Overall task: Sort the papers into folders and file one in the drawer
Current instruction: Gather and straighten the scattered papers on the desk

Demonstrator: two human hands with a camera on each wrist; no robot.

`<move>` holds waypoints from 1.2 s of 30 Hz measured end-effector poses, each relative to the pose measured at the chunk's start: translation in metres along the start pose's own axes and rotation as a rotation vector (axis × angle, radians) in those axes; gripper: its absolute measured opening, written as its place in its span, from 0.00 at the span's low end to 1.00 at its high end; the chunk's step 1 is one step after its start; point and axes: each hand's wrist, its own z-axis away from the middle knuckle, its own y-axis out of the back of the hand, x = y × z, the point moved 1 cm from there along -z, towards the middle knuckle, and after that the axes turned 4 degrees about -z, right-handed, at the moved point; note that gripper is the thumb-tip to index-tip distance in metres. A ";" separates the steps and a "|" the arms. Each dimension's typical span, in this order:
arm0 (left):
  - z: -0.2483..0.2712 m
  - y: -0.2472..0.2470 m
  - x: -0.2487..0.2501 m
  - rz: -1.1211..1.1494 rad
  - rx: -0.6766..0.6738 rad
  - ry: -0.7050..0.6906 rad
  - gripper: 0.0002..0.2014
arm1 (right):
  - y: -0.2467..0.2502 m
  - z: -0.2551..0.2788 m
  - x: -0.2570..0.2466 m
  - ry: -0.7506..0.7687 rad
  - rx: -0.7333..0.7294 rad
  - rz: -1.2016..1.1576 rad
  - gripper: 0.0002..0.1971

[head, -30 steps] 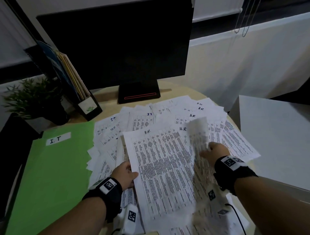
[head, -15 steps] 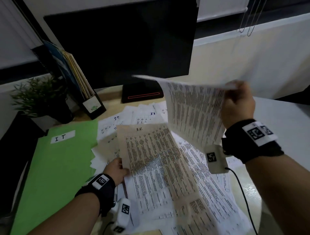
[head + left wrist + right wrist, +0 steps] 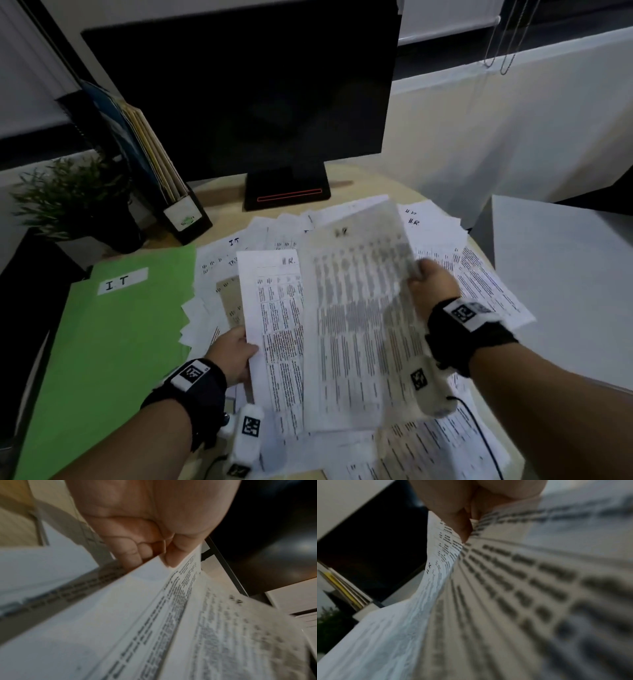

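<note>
Head view: the right hand (image 3: pixel 432 288) pinches the right edge of a printed sheet (image 3: pixel 359 325), thumb and fingers closed on the paper. This sheet is motion-blurred, sits above the other papers, and runs with its long axis away from the person, heading end toward the monitor (image 3: pixel 246 85). The left hand (image 3: pixel 233 353) grips the left edge of a second sheet (image 3: pixel 277 325) marked "HR" at its top. The second sheet lies just left of and partly under the first, with the same long-axis direction.

Left wrist view: the thumb (image 3: pixel 173 555) presses on top of the paper edge, with fingers curled beneath it.

Right wrist view: the fingers (image 3: pixel 460 526) clamp the sheet's edge; the text is blurred.

Loose papers (image 3: pixel 479 274) marked "IT" or "HR" are fanned across the surface (image 3: pixel 226 192). A green folder (image 3: pixel 102 342) labelled "IT" lies flat to the left, touching the paper spread. A file holder (image 3: pixel 164 192) and a potted plant (image 3: pixel 68 202) stand beyond the folder.
</note>
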 end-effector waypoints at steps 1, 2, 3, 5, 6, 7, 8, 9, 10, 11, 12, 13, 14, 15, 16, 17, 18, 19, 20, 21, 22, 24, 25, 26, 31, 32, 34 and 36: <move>0.000 -0.006 0.004 0.053 -0.012 0.013 0.12 | -0.008 0.004 0.004 -0.021 -0.036 0.015 0.05; 0.003 -0.012 0.009 0.089 -0.014 0.014 0.09 | -0.015 0.007 0.007 -0.038 -0.060 0.032 0.04; 0.006 -0.018 0.014 0.119 -0.013 0.009 0.07 | -0.022 0.010 0.009 -0.047 -0.084 0.053 0.04; 0.005 -0.027 0.017 0.076 -0.006 -0.021 0.09 | -0.032 0.014 0.011 -0.039 -0.154 0.092 0.03; 0.003 -0.030 0.016 -0.009 -0.011 -0.052 0.15 | -0.035 0.015 0.011 -0.023 -0.193 0.103 0.04; 0.001 -0.031 0.014 -0.091 -0.006 -0.069 0.21 | -0.036 0.014 0.012 -0.013 -0.212 0.101 0.07; 0.000 -0.033 0.013 -0.153 0.009 -0.077 0.25 | -0.033 0.012 0.013 -0.018 -0.199 0.112 0.10; 0.000 -0.034 0.011 -0.188 0.031 -0.082 0.27 | -0.029 0.008 0.016 -0.044 -0.153 0.165 0.14; 0.000 -0.035 0.010 -0.206 0.048 -0.081 0.27 | -0.022 0.002 0.021 -0.102 -0.088 0.246 0.19; 0.001 -0.037 0.010 -0.214 0.059 -0.085 0.27 | -0.016 -0.002 0.028 -0.201 -0.040 0.320 0.24; 0.001 -0.038 0.011 -0.219 0.067 -0.083 0.26 | -0.009 -0.005 0.033 -0.310 -0.022 0.360 0.31; 0.001 -0.038 0.011 -0.220 0.073 -0.084 0.25 | -0.004 -0.009 0.039 -0.401 -0.019 0.358 0.36; 0.001 -0.038 0.011 -0.223 0.079 -0.081 0.25 | -0.002 -0.012 0.043 -0.456 -0.017 0.327 0.40; 0.000 -0.038 0.011 -0.226 0.084 -0.078 0.24 | 0.000 -0.015 0.046 -0.477 -0.027 0.282 0.42; 0.001 -0.038 0.012 -0.235 0.089 -0.076 0.23 | 0.000 -0.018 0.049 -0.467 -0.043 0.235 0.41; 0.001 -0.038 0.013 -0.242 0.089 -0.078 0.23 | 0.001 -0.019 0.051 -0.438 -0.064 0.201 0.35; 0.001 -0.039 0.013 -0.250 0.086 -0.078 0.23 | 0.003 -0.019 0.052 -0.407 -0.081 0.188 0.27; 0.000 -0.039 0.012 -0.252 0.087 -0.082 0.23 | 0.005 -0.019 0.054 -0.372 -0.080 0.191 0.18; 0.000 -0.039 0.012 -0.257 0.086 -0.086 0.23 | 0.007 -0.018 0.055 -0.340 -0.069 0.205 0.13; 0.000 -0.039 0.012 -0.253 0.088 -0.093 0.23 | 0.009 -0.017 0.055 -0.304 -0.059 0.225 0.09; 0.000 -0.039 0.011 -0.249 0.090 -0.096 0.23 | 0.010 -0.014 0.051 -0.257 -0.060 0.254 0.06; 0.000 -0.039 0.011 -0.240 0.095 -0.094 0.23 | 0.008 -0.008 0.042 -0.125 -0.081 0.331 0.03; -0.001 -0.039 0.010 -0.238 0.098 -0.091 0.23 | 0.006 -0.006 0.038 -0.047 -0.091 0.362 0.05; -0.002 -0.038 0.009 -0.235 0.098 -0.086 0.22 | 0.004 -0.004 0.034 0.023 -0.104 0.387 0.06; -0.005 -0.038 0.007 -0.231 0.104 -0.072 0.21 | -0.012 -0.003 0.036 0.072 -0.099 0.380 0.09; -0.004 -0.039 0.007 -0.237 0.105 -0.078 0.21 | -0.013 -0.006 0.037 -0.013 -0.100 0.404 0.12; -0.004 -0.039 0.007 -0.234 0.104 -0.088 0.21 | -0.012 -0.011 0.037 -0.198 -0.110 0.411 0.21; -0.003 -0.039 0.007 -0.220 0.103 -0.090 0.22 | -0.010 -0.018 0.036 -0.298 -0.114 0.353 0.26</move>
